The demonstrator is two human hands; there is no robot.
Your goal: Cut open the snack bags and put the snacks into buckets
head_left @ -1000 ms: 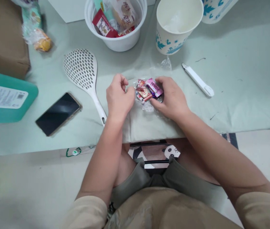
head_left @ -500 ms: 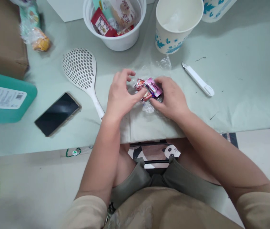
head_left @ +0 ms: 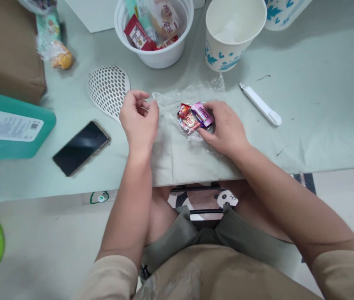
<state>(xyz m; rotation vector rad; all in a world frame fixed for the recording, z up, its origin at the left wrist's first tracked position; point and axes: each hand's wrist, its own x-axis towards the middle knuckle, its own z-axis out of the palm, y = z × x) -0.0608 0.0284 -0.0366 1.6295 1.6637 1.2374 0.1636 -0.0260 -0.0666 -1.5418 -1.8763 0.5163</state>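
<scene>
Several wrapped candies (head_left: 190, 121), red ones and a purple one (head_left: 202, 113), lie in a small pile on a clear plastic film (head_left: 172, 100) spread on the table. My right hand (head_left: 227, 127) curves round the right side of the pile, thumb and forefinger against the purple candy and its neighbours. To the left, my left hand (head_left: 139, 118) has its fingers curled, with thumb and forefinger at the film's left edge; the contact itself is hard to see. Under that hand the handle of a white slotted skimmer (head_left: 109, 87) is hidden.
A white tub (head_left: 161, 58) of wrapped snacks and a paper cup (head_left: 227, 54) stand behind. On the right lies a white utility knife (head_left: 260, 104). A phone (head_left: 81, 148), a teal bottle (head_left: 14, 129) and a brown box (head_left: 4, 54) are at left.
My left hand has moved left, away from the candies, and the plastic film now stretches out toward it. My right hand stays at the pile. The view has shifted slightly.
</scene>
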